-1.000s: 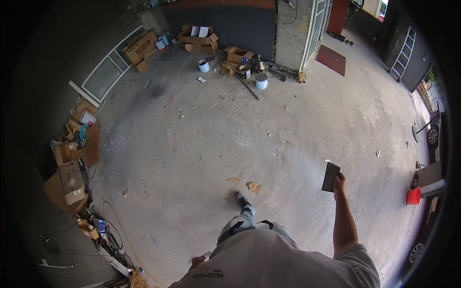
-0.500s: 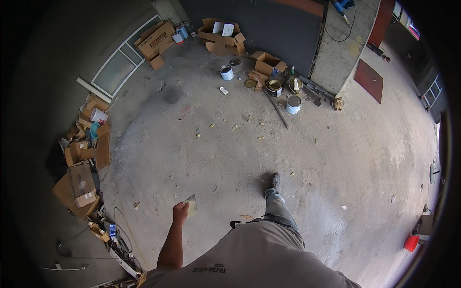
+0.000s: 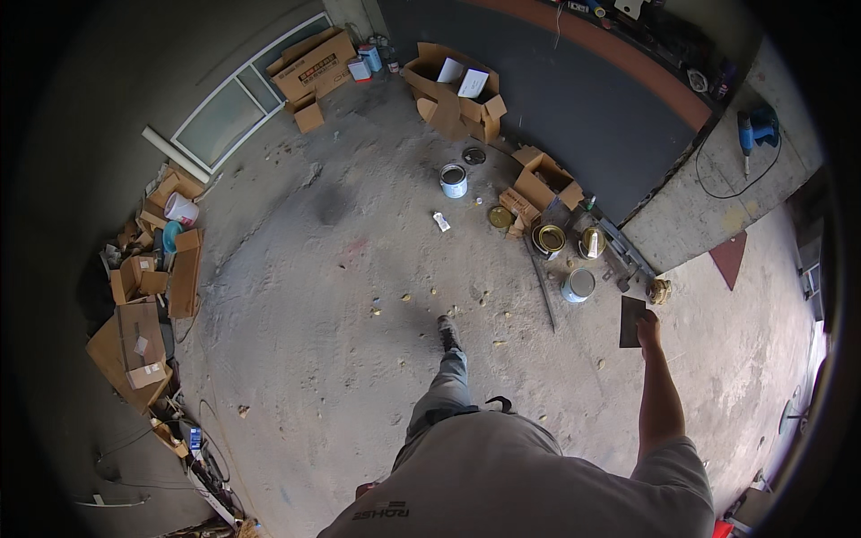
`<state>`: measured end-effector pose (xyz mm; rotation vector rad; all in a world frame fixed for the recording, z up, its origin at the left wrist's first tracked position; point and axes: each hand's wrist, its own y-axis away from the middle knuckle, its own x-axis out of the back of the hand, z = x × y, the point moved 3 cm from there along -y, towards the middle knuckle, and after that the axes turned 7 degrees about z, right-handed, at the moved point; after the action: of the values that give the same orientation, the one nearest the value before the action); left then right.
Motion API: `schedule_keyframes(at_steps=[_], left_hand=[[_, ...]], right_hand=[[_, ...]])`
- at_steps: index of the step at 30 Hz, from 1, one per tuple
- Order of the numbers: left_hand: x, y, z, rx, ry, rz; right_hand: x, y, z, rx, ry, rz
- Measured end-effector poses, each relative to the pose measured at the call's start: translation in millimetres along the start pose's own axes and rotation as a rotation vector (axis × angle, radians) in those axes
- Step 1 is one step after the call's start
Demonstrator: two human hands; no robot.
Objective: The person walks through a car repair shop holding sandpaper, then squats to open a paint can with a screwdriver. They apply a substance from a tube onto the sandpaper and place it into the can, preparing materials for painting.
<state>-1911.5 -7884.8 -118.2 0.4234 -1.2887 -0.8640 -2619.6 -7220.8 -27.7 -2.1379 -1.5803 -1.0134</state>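
Note:
My right hand is closed on the edge of a dark, flat rectangular plate. My arm reaches forward on the right, and the plate hangs above the concrete floor, left of the fingers. Just beyond it stand a light blue paint can and a small brownish roll-like object. On my left, only a sliver of skin shows beside my shirt; the left hand itself is hidden. One foot is stretched out ahead on the floor.
Ahead are open cans, another blue can, a long thin bar and cardboard boxes. A pile of cardboard lines the left wall. A blue corded power tool lies on a concrete surface at the upper right.
My left hand, which held a pale flat plate, has swung back out of sight. My right hand has come into view with the dark plate. The cans look closer, and the other foot is forward.

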Motion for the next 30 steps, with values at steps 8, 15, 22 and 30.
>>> schedule_keyframes(at_steps=[8,15,22,30], left_hand=[[210.8,-295.8,327.0,-0.299,-0.368,0.167],[332.7,-444.3,796.9,-0.618,0.069,0.266],[269.7,-534.4,1109.9,-1.006,0.002,0.033],[192.9,-635.9,1368.7,-1.154,-0.198,-0.336]], right_hand=[[-160.2,53.8,-31.0,-0.247,0.150,-0.364],[-269.7,156.0,36.3,-0.304,0.732,-0.808],[-359.8,-75.8,-167.1,-0.867,-0.070,-0.057],[-307.9,-307.9,-527.7,-0.033,-0.497,0.482]])
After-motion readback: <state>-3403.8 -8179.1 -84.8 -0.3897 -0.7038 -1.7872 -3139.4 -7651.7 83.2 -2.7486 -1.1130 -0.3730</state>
